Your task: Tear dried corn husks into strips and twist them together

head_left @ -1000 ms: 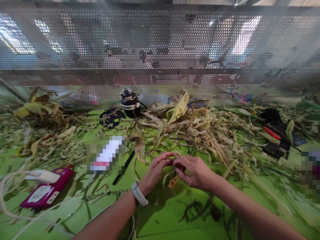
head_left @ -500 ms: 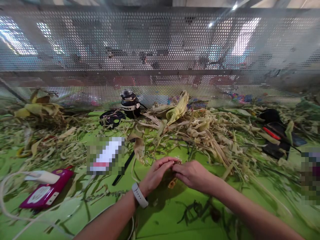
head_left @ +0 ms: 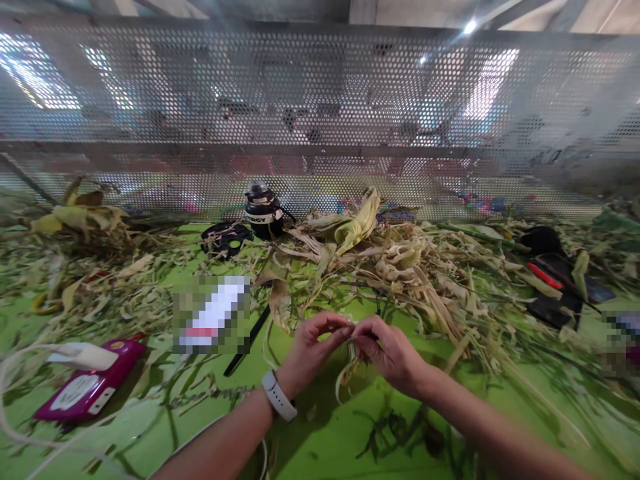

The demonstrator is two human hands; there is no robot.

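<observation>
In the head view, both hands meet near the middle of the green table (head_left: 320,443), fingertips just touching or nearly so. The right hand (head_left: 393,353) pinches the upper end of a dried sprig (head_left: 349,371) between thumb and fingers. The left hand (head_left: 310,347), a pale watch (head_left: 279,395) on its wrist, nips the same end from the left with thumb and forefinger; the exact contact is too small to tell. Below the grip, the sprig hangs toward the near side, its pale tip curling left above the table. On the near side, right of it, lie dark stems (head_left: 387,433). On the far side, beyond the hands, husks (head_left: 357,227) spread in a heap, right of a black bottle (head_left: 263,212). A black strip (head_left: 246,341) lies left of the left hand.
</observation>
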